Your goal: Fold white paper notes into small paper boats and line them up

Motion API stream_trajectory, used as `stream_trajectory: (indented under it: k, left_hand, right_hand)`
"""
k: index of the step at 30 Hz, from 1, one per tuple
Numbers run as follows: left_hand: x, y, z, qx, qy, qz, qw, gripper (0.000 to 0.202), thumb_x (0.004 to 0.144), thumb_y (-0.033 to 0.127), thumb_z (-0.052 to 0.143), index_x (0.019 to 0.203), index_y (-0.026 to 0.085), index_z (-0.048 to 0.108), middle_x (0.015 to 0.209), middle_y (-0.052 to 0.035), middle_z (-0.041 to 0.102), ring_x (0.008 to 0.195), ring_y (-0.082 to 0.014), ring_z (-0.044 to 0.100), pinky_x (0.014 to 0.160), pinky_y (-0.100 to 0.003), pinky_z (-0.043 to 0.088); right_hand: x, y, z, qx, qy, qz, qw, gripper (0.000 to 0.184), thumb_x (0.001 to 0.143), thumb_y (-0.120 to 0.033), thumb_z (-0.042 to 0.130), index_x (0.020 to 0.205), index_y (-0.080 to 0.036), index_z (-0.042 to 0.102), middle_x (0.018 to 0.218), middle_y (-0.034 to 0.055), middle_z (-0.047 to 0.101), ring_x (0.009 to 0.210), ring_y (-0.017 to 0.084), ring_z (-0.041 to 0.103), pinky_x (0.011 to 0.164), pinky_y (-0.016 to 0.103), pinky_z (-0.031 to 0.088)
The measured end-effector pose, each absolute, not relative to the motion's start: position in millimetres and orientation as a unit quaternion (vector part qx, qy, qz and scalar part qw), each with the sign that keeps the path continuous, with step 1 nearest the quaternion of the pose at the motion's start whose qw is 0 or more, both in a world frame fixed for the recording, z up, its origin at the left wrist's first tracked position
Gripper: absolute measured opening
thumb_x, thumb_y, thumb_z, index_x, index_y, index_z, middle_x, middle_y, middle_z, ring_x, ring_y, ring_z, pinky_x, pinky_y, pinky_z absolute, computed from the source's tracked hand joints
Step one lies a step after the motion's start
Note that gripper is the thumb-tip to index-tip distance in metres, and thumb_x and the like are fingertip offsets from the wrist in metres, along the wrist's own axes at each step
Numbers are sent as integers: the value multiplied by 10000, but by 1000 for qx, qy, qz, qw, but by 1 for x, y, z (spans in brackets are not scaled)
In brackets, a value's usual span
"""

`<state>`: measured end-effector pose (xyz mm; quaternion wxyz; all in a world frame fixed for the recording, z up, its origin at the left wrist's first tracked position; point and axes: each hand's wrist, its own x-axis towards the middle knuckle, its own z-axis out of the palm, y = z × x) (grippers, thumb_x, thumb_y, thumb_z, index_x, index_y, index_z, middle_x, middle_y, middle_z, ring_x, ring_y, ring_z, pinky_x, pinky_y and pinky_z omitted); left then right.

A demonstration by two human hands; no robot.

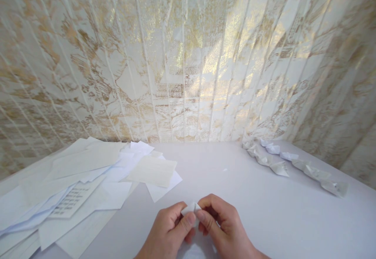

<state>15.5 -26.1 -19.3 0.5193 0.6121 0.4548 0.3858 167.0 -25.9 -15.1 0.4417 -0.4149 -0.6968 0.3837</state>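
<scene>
Small folded white paper (191,208), center bottom of view, held up btwn both hands just above tabletop, pointed/creased top edge showing; lower part mostly hidden by fingers. L hand (172,225) pinched on paper's L side, thumb across front, fingers curled behind. R hand (225,220) pinched on R side, thumb tip pressed near the middle crease, index bent over the top. Thumbs close together; can't tell if they touch.

Below/around: white tabletop (282,220), w/ soft shadow under hands. Tiny white scrap (225,169) lies beyond hands, slightly R, apart from everything else.

L side: big messy paper pile (88,159), white + cream sheets overlapping at odd angles, well apart from L hand. Printed sheet (72,200) in it has dark text lines, too blurry to read. Cream sheet (154,171) at pile's R edge lies partly over a white sheet (163,188).

R side, far: two rows of folded paper pcs, running diagonally, near each other. L row (264,160) grayish/cream; R row (313,171) white at far end, grayer at near end.

Bkgd: pleated backdrop (182,63), gold/brown print on white, bright light patch R of center.
</scene>
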Motion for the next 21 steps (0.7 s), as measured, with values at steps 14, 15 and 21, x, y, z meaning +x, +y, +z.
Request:
stream_trajectory:
  k: [14,15,21]
  left_hand:
    - [15,-27,-12,530,410,464,580,207,692,309,665,826,157,620,780,-28,640,723,-156,563,673,-234,432]
    - [15,-26,-11,533,408,467,576,183,696,294,657,812,157,620,770,-25,640,729,-159,564,678,-234,433]
    - [12,-25,-8,572,412,466,534,116,717,198,581,815,163,632,732,-19,655,696,-161,575,646,-224,441]
  right_hand:
    - [169,-23,-17,-328,-787,205,480,196,813,-81,485,930,-144,630,775,79,577,680,149,577,599,229,479]
    - [169,-24,-18,-321,-790,202,482,211,808,-72,486,948,-150,622,785,78,575,686,150,577,603,230,482]
    - [169,-26,-17,-325,-783,218,483,191,790,-67,496,919,-146,611,784,71,572,693,152,570,629,244,481]
